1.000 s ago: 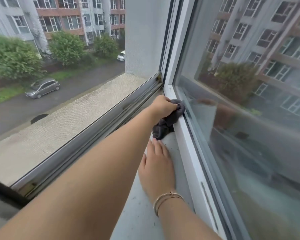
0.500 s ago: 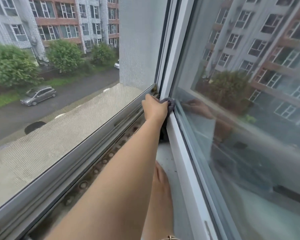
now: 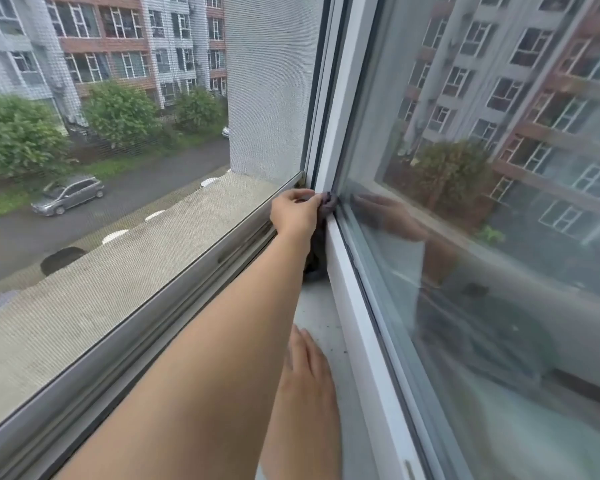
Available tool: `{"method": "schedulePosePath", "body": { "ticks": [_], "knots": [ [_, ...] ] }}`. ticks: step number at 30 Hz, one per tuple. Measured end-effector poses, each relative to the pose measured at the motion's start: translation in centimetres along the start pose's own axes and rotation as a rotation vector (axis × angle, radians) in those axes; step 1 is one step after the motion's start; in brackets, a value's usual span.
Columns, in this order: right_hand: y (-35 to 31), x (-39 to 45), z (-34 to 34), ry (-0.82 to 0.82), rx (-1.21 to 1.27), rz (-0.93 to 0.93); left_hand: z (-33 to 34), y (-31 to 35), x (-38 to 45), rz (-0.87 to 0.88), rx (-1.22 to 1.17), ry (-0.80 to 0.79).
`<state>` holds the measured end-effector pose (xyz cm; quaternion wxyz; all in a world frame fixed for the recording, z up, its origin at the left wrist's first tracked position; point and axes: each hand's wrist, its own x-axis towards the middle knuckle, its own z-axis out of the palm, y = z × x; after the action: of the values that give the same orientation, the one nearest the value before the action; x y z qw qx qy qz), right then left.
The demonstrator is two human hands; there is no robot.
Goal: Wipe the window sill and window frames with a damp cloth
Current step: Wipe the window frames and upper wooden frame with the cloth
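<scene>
The dark grey crumpled cloth (image 3: 327, 206) sits at the far corner of the white window frame (image 3: 357, 327), pressed where the bottom rail meets the upright; we see more of its dark folds hanging below the wrist down to the far end of the pale grey window sill (image 3: 321, 306). Our left hand (image 3: 297, 211), arm stretched long across the view, has its fingers curled onto the cloth and clamps it against the frame corner. Our right hand (image 3: 305, 367) lies flat, palm down, fingers straight and together, on the near part of the sill, beside the frame's bottom rail. Dark specks of dirt dot the sill between the two hands. Left of the sill runs the grey metal sliding track (image 3: 125, 344) beneath a mesh insect screen (image 3: 125, 216). The glass pane (image 3: 499, 237) on the right mirrors the reaching hand.
</scene>
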<state>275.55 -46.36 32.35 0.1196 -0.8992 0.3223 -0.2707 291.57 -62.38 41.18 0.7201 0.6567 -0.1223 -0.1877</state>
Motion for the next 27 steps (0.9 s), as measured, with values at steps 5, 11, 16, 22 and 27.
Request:
{"method": "schedulePosePath", "body": {
  "ticks": [5, 11, 16, 22, 27],
  "knots": [
    [0.1, 0.7, -1.1, -0.097, -0.086, 0.111, 0.2, 0.3, -0.6, -0.025, 0.021, -0.161],
    [0.3, 0.5, -1.4, -0.179, -0.161, 0.051, -0.5, 0.9, -2.1, -0.077, 0.148, -0.211],
    [0.0, 0.3, -1.1, -0.17, -0.134, 0.094, -2.2, 0.2, -4.7, -0.059, 0.245, -0.321],
    [-0.1, 0.6, -2.3, -0.284, -0.114, 0.026, -1.9, 0.2, -4.6, -0.093, 0.182, -0.236],
    [-0.3, 0.6, -1.8, -0.184, -0.104, 0.094, -3.3, 0.3, -6.9, -0.137, 0.194, -0.362]
  ]
}}
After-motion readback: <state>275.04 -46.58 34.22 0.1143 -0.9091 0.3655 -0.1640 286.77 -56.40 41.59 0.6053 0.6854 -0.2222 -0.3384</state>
